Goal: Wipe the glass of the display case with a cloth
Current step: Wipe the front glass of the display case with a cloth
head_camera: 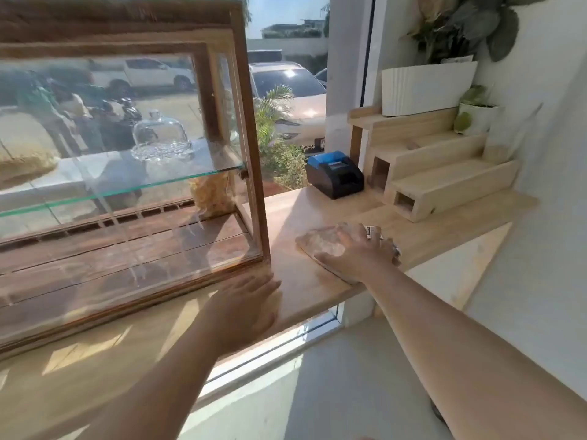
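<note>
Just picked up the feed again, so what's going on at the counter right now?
A person stands at a wooden counter beside a wood-framed glass display case. The right hand lies flat on a cloth on the counter, right of the case. The left hand is at the case's lower right corner, blurred, so contact is unclear. The front glass shows streaks, and the cloth is not on the glass.

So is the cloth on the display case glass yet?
No, the cloth lies on the counter right of the display case, under the right hand.
</note>
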Demonstrator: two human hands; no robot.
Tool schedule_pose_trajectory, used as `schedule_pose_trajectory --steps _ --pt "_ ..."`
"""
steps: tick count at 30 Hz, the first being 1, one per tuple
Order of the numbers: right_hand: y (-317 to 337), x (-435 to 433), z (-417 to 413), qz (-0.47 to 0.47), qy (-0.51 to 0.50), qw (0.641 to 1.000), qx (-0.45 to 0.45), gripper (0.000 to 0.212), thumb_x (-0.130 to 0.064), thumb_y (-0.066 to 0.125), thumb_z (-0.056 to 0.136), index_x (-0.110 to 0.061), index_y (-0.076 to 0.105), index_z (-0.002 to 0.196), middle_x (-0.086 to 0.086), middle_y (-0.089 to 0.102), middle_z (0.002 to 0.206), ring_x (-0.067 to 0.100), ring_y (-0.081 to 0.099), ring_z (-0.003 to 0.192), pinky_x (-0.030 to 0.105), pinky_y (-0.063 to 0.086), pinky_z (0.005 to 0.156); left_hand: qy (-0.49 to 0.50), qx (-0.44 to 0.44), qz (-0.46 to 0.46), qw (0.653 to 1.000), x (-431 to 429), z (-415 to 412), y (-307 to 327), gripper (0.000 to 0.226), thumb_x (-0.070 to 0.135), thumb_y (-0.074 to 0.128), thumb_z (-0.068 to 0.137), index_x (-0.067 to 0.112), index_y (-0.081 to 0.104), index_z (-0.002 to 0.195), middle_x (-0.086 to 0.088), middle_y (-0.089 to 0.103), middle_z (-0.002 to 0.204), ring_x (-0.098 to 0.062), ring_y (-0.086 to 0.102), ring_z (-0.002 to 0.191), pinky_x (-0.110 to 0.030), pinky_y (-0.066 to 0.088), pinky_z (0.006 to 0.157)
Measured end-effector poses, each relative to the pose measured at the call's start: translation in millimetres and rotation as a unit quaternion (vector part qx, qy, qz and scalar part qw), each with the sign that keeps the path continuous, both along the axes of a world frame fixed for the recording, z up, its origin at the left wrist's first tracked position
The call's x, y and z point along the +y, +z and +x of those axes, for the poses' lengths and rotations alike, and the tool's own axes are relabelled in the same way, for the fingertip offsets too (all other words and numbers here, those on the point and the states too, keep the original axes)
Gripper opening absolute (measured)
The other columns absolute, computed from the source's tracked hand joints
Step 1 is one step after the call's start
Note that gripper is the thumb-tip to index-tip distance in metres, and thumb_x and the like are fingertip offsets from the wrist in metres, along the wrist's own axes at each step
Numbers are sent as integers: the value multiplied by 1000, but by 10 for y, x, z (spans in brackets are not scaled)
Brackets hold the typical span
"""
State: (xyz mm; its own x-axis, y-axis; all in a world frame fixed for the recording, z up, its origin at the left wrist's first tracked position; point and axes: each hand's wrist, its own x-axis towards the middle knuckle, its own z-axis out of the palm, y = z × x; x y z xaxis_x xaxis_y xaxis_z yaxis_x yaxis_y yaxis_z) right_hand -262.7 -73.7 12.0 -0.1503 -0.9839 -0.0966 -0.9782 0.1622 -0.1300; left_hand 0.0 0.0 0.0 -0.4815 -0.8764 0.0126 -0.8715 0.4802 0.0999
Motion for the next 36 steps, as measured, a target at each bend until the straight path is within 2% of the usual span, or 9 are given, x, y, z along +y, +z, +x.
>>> schedule_pose_trajectory --steps 4,9,14,17,21,26,30,34,36 --pt "-4 -115 6 27 -2 999 19 104 -99 19 68 -45 -1 154 4 -2 165 42 -8 149 62 -3 117 -14 30 -5 999 -54 30 -153 70 61 20 91 32 43 151 11 39 157 -18 30 148 -32 25 116" --pt "-117 -212 30 53 -16 998 2 103 -99 25 67 -50 -3 153 5 -6 165 43 -9 148 61 -3 116 -10 69 -7 998 -107 42 -236 50 48 40 104 38 38 153 18 28 161 -13 18 151 -24 9 115" --pt "-157 -229 50 21 -20 999 14 80 -81 28 82 -47 14 153 9 15 159 35 11 143 51 17 111 -11 71 -3 997 -150 46 -258 50 48 39 104 41 35 153 20 27 161 -10 18 150 -31 16 120" --pt "-161 -182 100 -17 -9 999 32 60 -63 30 93 -41 27 149 11 32 145 30 28 131 46 28 101 -12 65 -4 998 -129 36 -246 49 46 39 105 40 35 153 20 26 161 -9 17 150 -28 15 119" --pt "-176 -60 138 -76 26 996 37 47 -43 30 101 -42 31 148 6 47 134 24 46 115 41 38 89 -4 67 5 998 -81 9 -195 50 45 38 105 39 33 155 20 23 162 -10 14 151 -29 13 120" --pt "-221 134 160 -128 59 990 28 36 -36 28 105 -36 46 136 -2 53 101 17 53 85 34 44 71 -7 59 0 998 -20 -17 -180 50 42 37 105 37 33 155 15 24 163 -12 13 151 -28 9 121" --pt "-249 261 163 -132 95 986 22 32 -39 28 106 -33 50 128 -4 57 115 14 57 89 33 52 77 -9 34 5 999 80 32 -145 51 46 36 105 33 34 155 7 27 163 -17 15 151 -35 14 122" --pt "-189 325 218 -136 124 983 28 31 -41 27 105 -34 50 125 -8 55 123 11 60 92 28 52 74 -33 -2 -32 999 120 117 175 54 45 39 102 26 37 152 0 35 159 -21 23 149 -40 20 122" --pt "-161 370 292 -143 135 979 46 29 -46 27 105 -36 49 120 -10 53 121 9 61 93 28 52 73 -28 -6 -77 997 105 226 463 51 43 40 101 26 41 149 1 42 153 -19 31 143 -43 33 116"
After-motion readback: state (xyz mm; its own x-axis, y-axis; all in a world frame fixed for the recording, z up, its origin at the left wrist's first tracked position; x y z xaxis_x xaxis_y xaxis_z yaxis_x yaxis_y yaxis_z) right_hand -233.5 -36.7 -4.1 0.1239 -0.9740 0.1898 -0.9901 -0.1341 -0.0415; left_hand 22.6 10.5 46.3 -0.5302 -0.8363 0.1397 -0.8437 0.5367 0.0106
